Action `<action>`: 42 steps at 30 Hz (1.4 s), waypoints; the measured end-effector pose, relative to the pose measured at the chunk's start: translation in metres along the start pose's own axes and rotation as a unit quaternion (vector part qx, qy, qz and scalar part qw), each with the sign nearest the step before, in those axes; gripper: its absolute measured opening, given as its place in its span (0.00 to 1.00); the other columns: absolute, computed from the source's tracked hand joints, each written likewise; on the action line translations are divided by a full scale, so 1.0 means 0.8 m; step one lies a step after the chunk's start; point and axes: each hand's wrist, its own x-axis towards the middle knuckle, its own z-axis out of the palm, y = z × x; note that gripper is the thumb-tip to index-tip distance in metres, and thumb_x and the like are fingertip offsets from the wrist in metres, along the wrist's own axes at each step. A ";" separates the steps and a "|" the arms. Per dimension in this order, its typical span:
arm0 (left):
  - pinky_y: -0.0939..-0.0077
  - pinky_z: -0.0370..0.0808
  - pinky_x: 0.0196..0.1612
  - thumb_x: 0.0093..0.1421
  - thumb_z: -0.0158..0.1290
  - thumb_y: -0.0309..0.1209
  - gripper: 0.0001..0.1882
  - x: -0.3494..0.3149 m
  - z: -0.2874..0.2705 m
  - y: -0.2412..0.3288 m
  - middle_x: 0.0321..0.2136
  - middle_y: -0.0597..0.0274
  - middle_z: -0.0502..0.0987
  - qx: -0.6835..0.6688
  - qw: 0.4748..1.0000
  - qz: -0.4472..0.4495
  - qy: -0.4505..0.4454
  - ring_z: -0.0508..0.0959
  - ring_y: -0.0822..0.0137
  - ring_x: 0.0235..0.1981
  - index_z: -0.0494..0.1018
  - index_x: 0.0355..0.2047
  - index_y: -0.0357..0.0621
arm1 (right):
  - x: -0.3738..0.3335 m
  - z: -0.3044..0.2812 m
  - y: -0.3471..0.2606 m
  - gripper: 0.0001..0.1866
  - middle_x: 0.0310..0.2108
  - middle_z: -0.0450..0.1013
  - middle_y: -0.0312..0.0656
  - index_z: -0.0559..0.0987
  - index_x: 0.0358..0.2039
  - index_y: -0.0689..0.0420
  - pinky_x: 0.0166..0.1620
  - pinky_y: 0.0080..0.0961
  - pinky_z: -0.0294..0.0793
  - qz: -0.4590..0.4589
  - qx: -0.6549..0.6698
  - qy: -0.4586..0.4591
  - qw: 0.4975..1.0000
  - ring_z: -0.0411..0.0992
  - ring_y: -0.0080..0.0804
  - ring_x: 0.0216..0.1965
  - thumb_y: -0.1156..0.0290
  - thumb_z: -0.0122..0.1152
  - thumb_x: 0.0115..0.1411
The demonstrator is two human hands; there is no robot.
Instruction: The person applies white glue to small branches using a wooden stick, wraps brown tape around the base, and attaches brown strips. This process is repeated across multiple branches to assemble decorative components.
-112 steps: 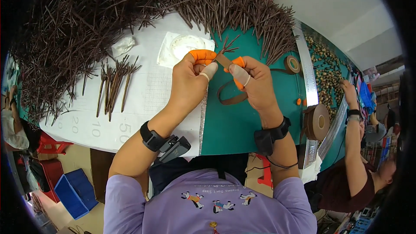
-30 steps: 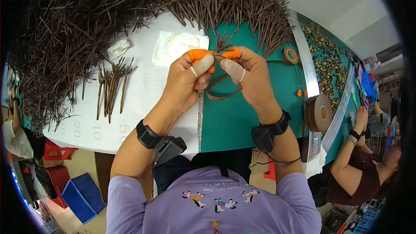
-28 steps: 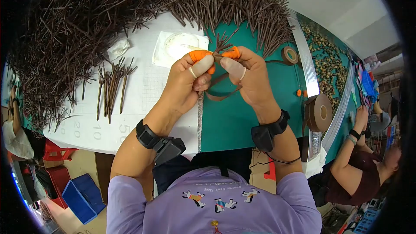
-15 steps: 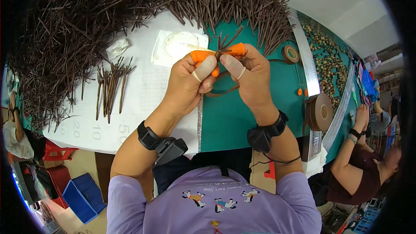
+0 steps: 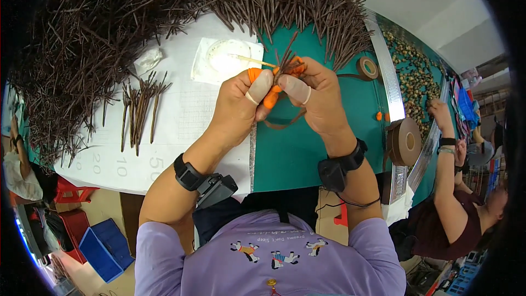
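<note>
My left hand (image 5: pixel 235 104) and my right hand (image 5: pixel 323 96) meet over the green mat, both closed in a pinch around the base of a brown artificial twig (image 5: pixel 285 59). Its thin branches point up and away from me. Orange and pale finger covers sheath several thumbs and fingers. A strip of brown tape (image 5: pixel 282 126) loops below the pinch, and more of it runs from behind my right hand toward a small tape roll (image 5: pixel 367 69). Where tape and twig meet is hidden by my fingers. Just beyond my left hand, a thin stick rests on a white dish (image 5: pixel 219 57).
A large heap of brown twigs (image 5: pixel 98 33) fills the far left, with more twigs (image 5: pixel 285 3) along the back. A small bunch (image 5: pixel 141 111) lies on the white sheet. At right stand a big tape roll (image 5: pixel 404 141), small beadlike pieces (image 5: pixel 408 71) and a co-worker's hand (image 5: pixel 440 114).
My fingers have shifted around the twig, whose long branch now points more upright. The right hand has turned slightly. At right, the co-worker's hand has moved up to the small pieces.
</note>
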 end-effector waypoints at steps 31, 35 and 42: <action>0.90 0.58 0.16 0.57 0.47 0.28 0.08 -0.002 0.007 0.004 0.21 0.66 0.71 0.038 0.996 0.050 0.058 0.62 0.81 0.14 0.67 0.36 0.38 | 0.004 -0.010 0.003 0.06 0.18 0.63 0.26 0.74 0.31 0.59 0.18 0.10 0.49 0.024 -0.027 0.027 0.999 0.52 0.10 0.15 0.73 0.58 0.51; 0.90 0.56 0.15 0.57 0.47 0.29 0.09 -0.004 0.008 0.007 0.22 0.65 0.71 0.020 0.998 0.051 0.037 0.60 0.81 0.13 0.67 0.36 0.38 | 0.002 -0.007 0.005 0.06 0.18 0.64 0.27 0.74 0.31 0.59 0.18 0.10 0.49 0.001 -0.026 0.021 0.999 0.53 0.10 0.15 0.73 0.58 0.51; 0.90 0.55 0.15 0.58 0.46 0.29 0.09 -0.004 0.013 0.002 0.21 0.65 0.71 0.142 0.983 0.078 0.086 0.60 0.82 0.13 0.66 0.37 0.38 | 0.004 -0.002 0.005 0.06 0.18 0.64 0.27 0.73 0.30 0.60 0.18 0.10 0.50 -0.050 -0.058 0.047 0.996 0.54 0.10 0.15 0.73 0.57 0.52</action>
